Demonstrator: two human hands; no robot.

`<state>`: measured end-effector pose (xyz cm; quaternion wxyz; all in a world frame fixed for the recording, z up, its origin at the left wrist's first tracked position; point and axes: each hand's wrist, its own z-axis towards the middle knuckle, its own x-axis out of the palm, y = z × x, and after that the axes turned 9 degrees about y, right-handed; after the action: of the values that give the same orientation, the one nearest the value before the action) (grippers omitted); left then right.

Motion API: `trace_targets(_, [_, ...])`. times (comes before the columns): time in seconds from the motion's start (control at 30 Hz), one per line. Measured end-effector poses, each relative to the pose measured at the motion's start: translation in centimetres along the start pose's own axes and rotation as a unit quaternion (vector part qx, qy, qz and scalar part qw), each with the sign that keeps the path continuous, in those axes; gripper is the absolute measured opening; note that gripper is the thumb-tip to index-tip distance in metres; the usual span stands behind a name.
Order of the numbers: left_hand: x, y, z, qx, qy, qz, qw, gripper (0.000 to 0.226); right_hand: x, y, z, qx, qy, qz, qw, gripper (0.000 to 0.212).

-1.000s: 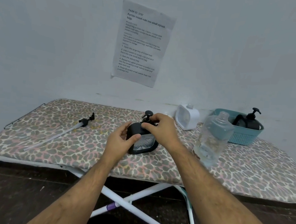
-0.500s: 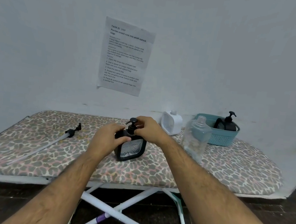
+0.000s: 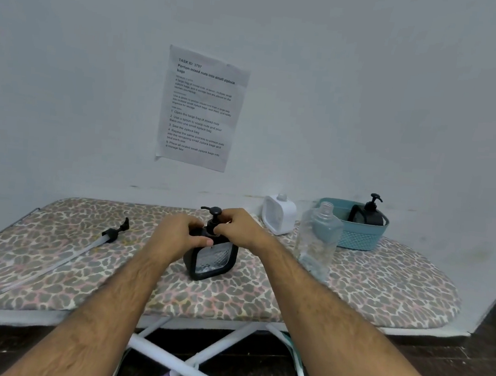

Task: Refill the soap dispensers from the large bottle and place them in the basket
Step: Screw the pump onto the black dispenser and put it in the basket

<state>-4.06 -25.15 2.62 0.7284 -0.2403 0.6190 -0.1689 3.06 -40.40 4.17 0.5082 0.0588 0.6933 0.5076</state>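
A black square soap dispenser (image 3: 212,260) with a clear window stands upright mid-board. My left hand (image 3: 177,235) grips its upper left shoulder. My right hand (image 3: 238,228) pinches the collar of its black pump (image 3: 214,215). To the right stands the large clear bottle (image 3: 317,243), uncapped and nearly empty. Behind it sits a teal basket (image 3: 360,239) holding another black dispenser (image 3: 369,216). A white dispenser (image 3: 279,213) without a pump stands by the wall.
A loose pump with a long clear tube (image 3: 83,247) lies on the left of the leopard-print ironing board (image 3: 367,290). A printed sheet (image 3: 201,107) hangs on the wall. White board legs (image 3: 193,361) cross below over a dark floor.
Both hands stay on the black dispenser, the right one still at the pump collar. The camera has pulled back and tilted up, showing more wall.
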Motion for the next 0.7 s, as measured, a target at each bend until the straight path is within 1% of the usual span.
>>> trace_targets(0.03, [0.0,0.0,0.0,-0.001,0.001,-0.003,1.000,0.047,0.0,0.0,0.0,-0.001,0.002,-0.010,1.000,0.019])
trace_targets(0.07, [0.0,-0.1,0.0,-0.002,0.002,-0.006,1.000,0.047,0.0,0.0,-0.1,-0.004,0.000,-0.019,1.000,0.018])
trace_targets(0.1, [0.0,-0.2,0.0,-0.003,0.002,-0.006,1.000,0.047,0.1,-0.2,0.0,-0.004,-0.005,-0.024,1.000,0.011])
trace_targets(0.13, [0.0,-0.3,-0.1,-0.003,0.002,-0.005,1.000,0.047,0.1,-0.3,0.0,-0.001,-0.015,-0.030,0.999,0.009])
trace_targets(0.2, [0.0,-0.4,-0.3,-0.003,0.001,-0.002,1.000,0.046,0.2,-0.5,0.1,0.015,-0.035,-0.050,0.998,0.030])
trace_targets(0.23, [0.0,-0.5,-0.3,-0.002,0.001,-0.002,1.000,0.043,0.3,-0.5,0.1,0.024,-0.040,-0.059,0.997,0.037])
trace_targets(0.33, [0.0,-0.5,-0.5,0.001,0.002,-0.002,1.000,0.035,0.2,0.2,0.1,0.024,-0.016,-0.086,0.996,0.046])
trace_targets(0.43, [0.1,-0.4,-0.5,-0.006,-0.003,-0.014,1.000,0.037,-0.2,1.1,0.0,0.015,0.004,-0.071,0.997,0.039])
trace_targets(0.47, [0.2,-0.4,-0.5,-0.007,-0.004,-0.018,1.000,0.038,-0.2,1.2,-0.1,0.008,0.002,-0.074,0.997,0.031])
trace_targets(0.53, [0.3,-0.3,-0.5,-0.006,-0.005,-0.024,1.000,0.039,-0.3,0.9,0.0,0.012,-0.004,-0.082,0.997,0.005])
trace_targets(0.6, [0.3,-0.3,-0.5,-0.005,-0.005,-0.025,1.000,0.041,-0.2,0.6,0.0,0.017,-0.016,-0.084,0.996,0.019])
trace_targets(0.67, [0.3,-0.2,-0.5,-0.004,-0.004,-0.025,1.000,0.041,-0.1,0.1,0.1,0.018,-0.030,-0.081,0.996,0.018])
trace_targets(0.7, [0.3,-0.2,-0.5,-0.005,-0.003,-0.023,1.000,0.042,-0.1,0.0,0.0,0.019,-0.029,-0.081,0.996,0.023])
